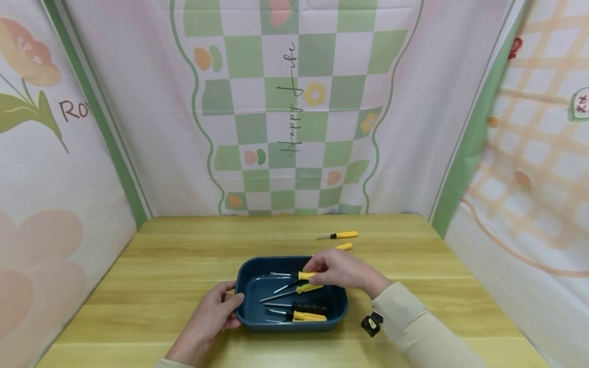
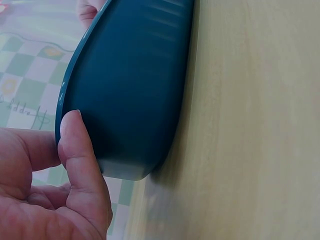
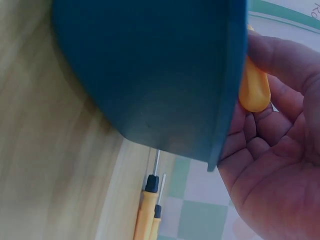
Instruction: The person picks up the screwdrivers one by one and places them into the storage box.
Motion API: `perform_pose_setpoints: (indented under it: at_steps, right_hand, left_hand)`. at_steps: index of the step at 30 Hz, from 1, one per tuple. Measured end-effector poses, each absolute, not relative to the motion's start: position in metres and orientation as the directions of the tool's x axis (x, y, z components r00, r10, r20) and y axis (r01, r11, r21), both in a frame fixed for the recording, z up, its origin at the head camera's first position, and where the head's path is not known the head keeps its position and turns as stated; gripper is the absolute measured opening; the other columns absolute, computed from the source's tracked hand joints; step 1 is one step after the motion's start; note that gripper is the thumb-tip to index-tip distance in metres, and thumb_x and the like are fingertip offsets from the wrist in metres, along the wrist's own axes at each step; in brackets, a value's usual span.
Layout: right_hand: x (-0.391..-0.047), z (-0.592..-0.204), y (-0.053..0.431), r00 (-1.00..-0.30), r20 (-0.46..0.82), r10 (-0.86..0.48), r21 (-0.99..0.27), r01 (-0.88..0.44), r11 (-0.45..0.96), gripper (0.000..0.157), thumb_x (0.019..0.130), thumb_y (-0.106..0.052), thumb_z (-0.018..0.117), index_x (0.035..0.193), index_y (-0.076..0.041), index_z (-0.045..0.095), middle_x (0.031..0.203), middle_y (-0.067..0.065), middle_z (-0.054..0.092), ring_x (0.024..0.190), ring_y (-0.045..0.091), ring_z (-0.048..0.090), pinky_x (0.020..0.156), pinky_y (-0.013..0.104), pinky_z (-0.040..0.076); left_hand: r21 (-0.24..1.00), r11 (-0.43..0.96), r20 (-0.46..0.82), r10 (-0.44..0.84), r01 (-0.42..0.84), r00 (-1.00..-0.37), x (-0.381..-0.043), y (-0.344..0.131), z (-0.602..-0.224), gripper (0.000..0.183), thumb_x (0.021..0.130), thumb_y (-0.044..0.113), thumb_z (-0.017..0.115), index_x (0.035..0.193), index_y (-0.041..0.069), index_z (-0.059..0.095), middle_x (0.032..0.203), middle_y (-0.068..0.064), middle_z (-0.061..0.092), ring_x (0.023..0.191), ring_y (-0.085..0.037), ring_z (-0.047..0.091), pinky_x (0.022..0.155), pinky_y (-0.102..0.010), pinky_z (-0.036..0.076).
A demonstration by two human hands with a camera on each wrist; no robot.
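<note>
A dark blue rectangular bin [image 1: 250, 301] rests on the table with several screwdrivers lying in it. My left hand [image 1: 215, 313] grips the bin's left end, its thumb [image 2: 80, 150] on the wall near the rim. Over the bin's back right part, my right hand [image 1: 344, 271] holds a screwdriver [image 1: 306, 275] by its yellow handle [image 3: 256, 90], shaft pointing left. Below it lie a screwdriver with a clear yellow handle [image 1: 309, 288], a black-handled screwdriver [image 1: 312, 308] and a yellow-and-black screwdriver [image 1: 309, 317]. The right fingertips are partly hidden.
Behind the bin, a yellow-handled screwdriver [image 1: 346, 234] lies on the wooden table [image 1: 184, 255]. Another yellow handle [image 1: 344, 246] shows closer, partly covered by the right hand. Printed cloth [image 1: 313, 128] hangs behind and at both sides. A small black device [image 1: 371, 324] sits at the right cuff.
</note>
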State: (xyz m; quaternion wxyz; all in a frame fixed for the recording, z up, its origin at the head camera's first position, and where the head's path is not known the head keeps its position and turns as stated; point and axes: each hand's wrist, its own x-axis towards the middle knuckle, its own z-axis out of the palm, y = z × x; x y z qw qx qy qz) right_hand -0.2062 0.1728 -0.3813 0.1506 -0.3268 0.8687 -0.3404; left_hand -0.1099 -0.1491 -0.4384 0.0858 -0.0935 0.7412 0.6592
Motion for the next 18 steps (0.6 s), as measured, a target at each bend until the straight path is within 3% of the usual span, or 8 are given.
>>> perform_pose_setpoints:
  at_steps: [18]
  right_hand:
    - [-0.2004,-0.3885,0.1628,-0.728,-0.085,-0.680,-0.626,-0.492,0.605,0.018,0.094,-0.021,0.077,0.112,-0.019,0.079,0.098,-0.012,0.073,0.081,0.009,0.062,0.074,0.025,0.056]
  left_hand:
    - [0.960,0.112,-0.255,-0.020,-0.256,-0.967,-0.1087,-0.1499,-0.4371,0.048,0.105,0.015,0.061,0.148,-0.002,0.048,0.102,-0.014,0.055,0.072,-0.020,0.060,0.061,-0.030,0.062]
